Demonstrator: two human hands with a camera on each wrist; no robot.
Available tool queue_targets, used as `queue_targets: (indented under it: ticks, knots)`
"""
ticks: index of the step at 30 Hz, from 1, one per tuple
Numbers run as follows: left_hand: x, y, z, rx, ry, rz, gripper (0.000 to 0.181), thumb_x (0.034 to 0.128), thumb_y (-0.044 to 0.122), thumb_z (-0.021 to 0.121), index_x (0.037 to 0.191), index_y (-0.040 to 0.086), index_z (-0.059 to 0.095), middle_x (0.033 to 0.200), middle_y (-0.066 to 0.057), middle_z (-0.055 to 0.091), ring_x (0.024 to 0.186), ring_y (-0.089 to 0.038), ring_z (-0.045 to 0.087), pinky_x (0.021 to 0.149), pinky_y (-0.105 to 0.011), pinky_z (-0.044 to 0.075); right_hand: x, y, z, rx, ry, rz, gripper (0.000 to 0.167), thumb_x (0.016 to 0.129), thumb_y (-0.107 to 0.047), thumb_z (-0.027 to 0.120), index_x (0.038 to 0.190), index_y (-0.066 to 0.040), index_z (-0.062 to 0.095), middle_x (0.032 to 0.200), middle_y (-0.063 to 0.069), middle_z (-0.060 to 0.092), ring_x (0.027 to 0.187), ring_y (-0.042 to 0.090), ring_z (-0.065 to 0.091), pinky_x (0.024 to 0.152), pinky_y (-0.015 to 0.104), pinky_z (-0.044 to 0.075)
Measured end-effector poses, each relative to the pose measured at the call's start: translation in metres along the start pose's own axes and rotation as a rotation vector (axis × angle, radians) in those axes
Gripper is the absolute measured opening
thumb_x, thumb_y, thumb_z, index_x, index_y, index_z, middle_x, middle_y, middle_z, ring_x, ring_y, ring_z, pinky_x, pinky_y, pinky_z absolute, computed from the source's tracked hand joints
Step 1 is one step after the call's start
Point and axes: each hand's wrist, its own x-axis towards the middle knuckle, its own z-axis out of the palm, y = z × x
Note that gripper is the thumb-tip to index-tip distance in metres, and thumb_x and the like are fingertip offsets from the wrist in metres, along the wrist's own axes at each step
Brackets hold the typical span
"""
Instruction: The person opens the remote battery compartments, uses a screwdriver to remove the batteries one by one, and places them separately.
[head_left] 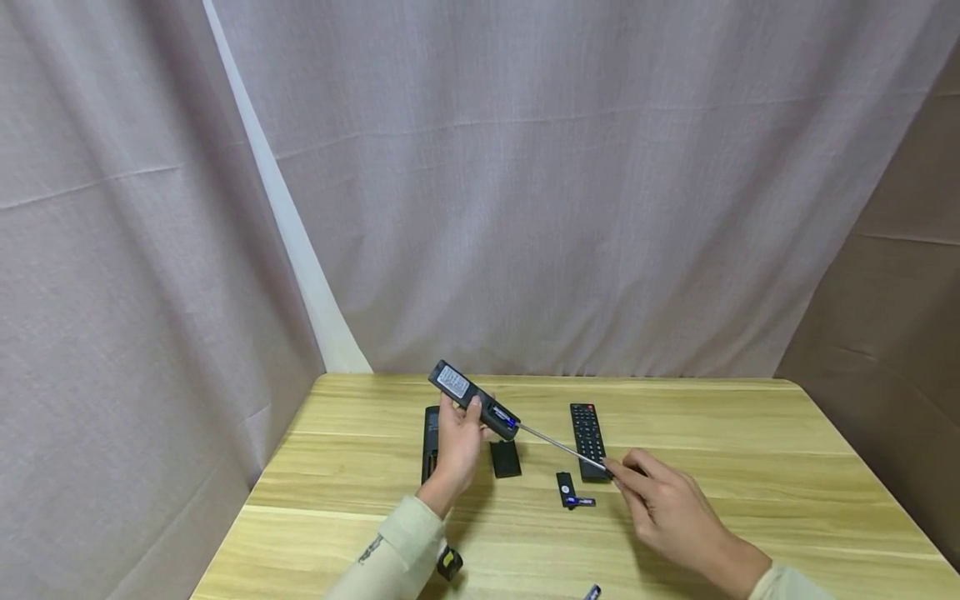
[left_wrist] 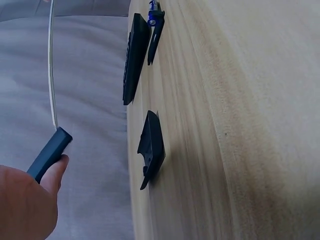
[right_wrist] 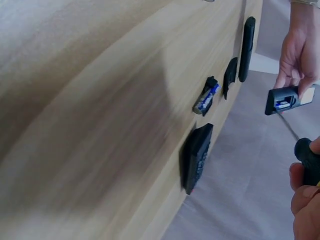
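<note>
My left hand (head_left: 459, 446) holds a black remote control (head_left: 453, 381) above the table, its labelled back turned up. The battery compartment is uncovered, and a blue battery (head_left: 502, 414) shows inside. In my right hand (head_left: 667, 508) is a screwdriver (head_left: 558, 444), its dark handle (right_wrist: 307, 159) gripped between thumb and fingers. The thin metal shaft reaches left to the compartment's end, by the battery; whether the tip touches the battery I cannot tell. In the left wrist view, the left thumb lies along the remote's edge (left_wrist: 50, 152).
On the wooden table (head_left: 750, 450) lie a second remote (head_left: 588, 437), a black battery cover (head_left: 506, 459), and a smaller cover (head_left: 566, 485) with a blue battery (head_left: 583, 502) across it. Another remote (head_left: 431, 429) is partly behind the left hand. A black-and-yellow object (head_left: 449, 563) and a battery (head_left: 592, 592) lie nearer.
</note>
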Motion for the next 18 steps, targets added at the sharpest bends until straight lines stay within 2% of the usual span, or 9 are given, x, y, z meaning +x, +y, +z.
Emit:
queue_targets:
  ticks: [8, 14, 18]
  knots:
    - [-0.002, 0.000, 0.003, 0.069, 0.001, 0.015, 0.039, 0.1149, 0.010, 0.043, 0.153, 0.010, 0.036, 0.142, -0.031, 0.065, 0.129, -0.042, 0.069, 0.101, -0.051, 0.064, 0.017, -0.003, -0.011, -0.073, -0.077, -0.098, 0.034, 0.080, 0.003, 0.070, 0.111, -0.002, 0.082, 0.089, -0.008, 0.056, 0.069, -0.008, 0.037, 0.050, 0.005, 0.032]
    - [-0.003, 0.000, 0.003, 0.169, -0.004, 0.049, 0.041, 0.1151, 0.014, 0.045, 0.155, 0.011, 0.036, 0.142, -0.024, 0.069, 0.130, -0.037, 0.070, 0.098, -0.045, 0.064, 0.024, -0.003, -0.014, -0.103, -0.100, -0.157, 0.036, 0.080, 0.001, 0.064, 0.111, -0.001, 0.081, 0.087, -0.007, 0.051, 0.069, -0.006, 0.034, 0.050, 0.006, 0.032]
    - [-0.004, 0.001, 0.005, 0.172, -0.004, 0.062, 0.041, 0.1152, 0.013, 0.044, 0.155, 0.011, 0.035, 0.142, -0.025, 0.068, 0.132, -0.038, 0.069, 0.098, -0.045, 0.064, 0.025, -0.003, -0.014, -0.136, -0.111, -0.181, 0.041, 0.076, 0.001, 0.060, 0.112, -0.001, 0.081, 0.087, -0.006, 0.051, 0.069, -0.003, 0.037, 0.049, 0.007, 0.033]
